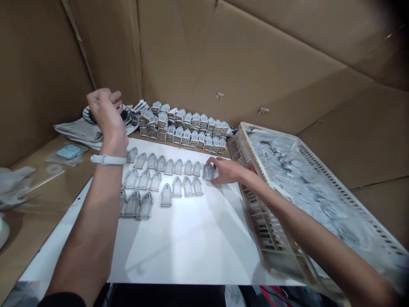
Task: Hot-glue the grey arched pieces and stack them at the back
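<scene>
My right hand (225, 170) has its thumb and fingers closed around a small grey arch-shaped piece (208, 172), at the right end of a row on the white board (191, 238). Similar arched pieces (166, 195) lie in several rows to its left, some behind my left forearm. My left hand (107, 111) is raised at the far left, above a round plate with a dark pattern (125, 113). Its fingers are curled in, and whatever they may hold is hidden. Behind the rows stand many stacks of arched pieces (187, 136).
A cream plastic crate (262, 170) full of clear bags (297, 179) stands along the right. Folded cloth (79, 131), a light-blue item (68, 151) and clear plastic (14, 183) lie at the left. Cardboard walls (198, 51) enclose the back and sides.
</scene>
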{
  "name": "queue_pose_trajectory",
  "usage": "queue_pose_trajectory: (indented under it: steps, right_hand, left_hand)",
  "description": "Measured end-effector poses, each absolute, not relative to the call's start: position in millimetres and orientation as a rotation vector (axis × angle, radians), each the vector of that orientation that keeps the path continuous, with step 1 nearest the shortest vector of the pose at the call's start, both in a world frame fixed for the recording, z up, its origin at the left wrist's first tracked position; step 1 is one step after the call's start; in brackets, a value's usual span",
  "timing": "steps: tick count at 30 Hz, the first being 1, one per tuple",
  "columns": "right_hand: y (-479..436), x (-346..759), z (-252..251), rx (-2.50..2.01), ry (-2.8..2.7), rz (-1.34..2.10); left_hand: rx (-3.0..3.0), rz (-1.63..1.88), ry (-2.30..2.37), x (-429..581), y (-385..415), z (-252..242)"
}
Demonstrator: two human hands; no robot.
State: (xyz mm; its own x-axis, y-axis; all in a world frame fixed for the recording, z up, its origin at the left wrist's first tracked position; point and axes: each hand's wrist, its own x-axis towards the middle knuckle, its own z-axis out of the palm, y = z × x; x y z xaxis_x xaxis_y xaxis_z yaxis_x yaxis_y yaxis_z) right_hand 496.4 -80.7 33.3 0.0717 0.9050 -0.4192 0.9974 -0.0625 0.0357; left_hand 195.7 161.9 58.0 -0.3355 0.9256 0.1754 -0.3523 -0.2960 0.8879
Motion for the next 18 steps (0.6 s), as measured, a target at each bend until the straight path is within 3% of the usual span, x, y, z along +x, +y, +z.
queue_pose_trajectory:
  steps: [18]
  right_hand:
    - [-45, 491, 29, 1.961, 1.909, -0.438]
  left_hand:
    - [0.913, 1.794, 0.983, 207, 148, 55]
